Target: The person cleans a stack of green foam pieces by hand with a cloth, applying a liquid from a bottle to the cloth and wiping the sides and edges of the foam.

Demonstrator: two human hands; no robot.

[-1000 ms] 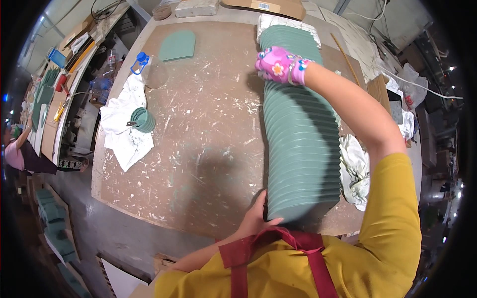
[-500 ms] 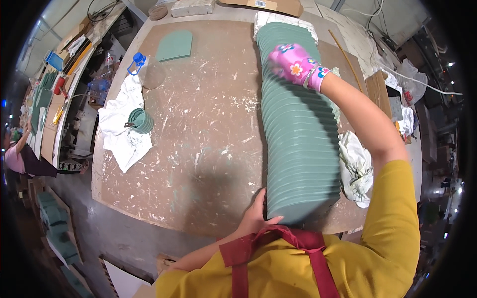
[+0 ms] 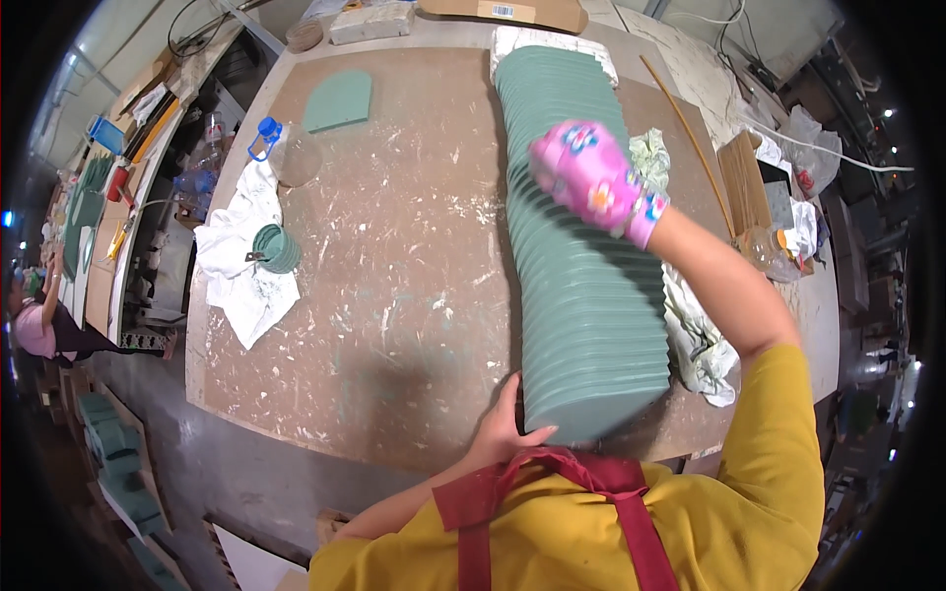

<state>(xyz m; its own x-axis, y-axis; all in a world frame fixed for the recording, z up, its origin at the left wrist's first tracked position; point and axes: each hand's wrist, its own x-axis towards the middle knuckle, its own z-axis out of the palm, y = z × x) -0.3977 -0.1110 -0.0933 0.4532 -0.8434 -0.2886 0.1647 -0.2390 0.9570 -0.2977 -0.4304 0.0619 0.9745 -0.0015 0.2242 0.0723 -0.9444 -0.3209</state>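
Note:
A long row of green arched panels, standing face to face, runs from near my body to the far side of the table. At its near left corner my left hand is bare, its thumb on the end panel's face and its fingers along the side. My right hand wears a pink flowered glove and lies over the row's farther half. Its fingers are curled under and slightly blurred, so anything inside them is hidden. A white block stands at the far end of the row.
On the paint-marked board lie a single green arched panel, a green cup on a white cloth, and a clear bottle with a blue cap. Right of the row are a crumpled cloth and a thin stick.
My gloved right hand has moved nearer to me along the row. My left hand keeps its hold at the near corner. The whole view has shifted slightly.

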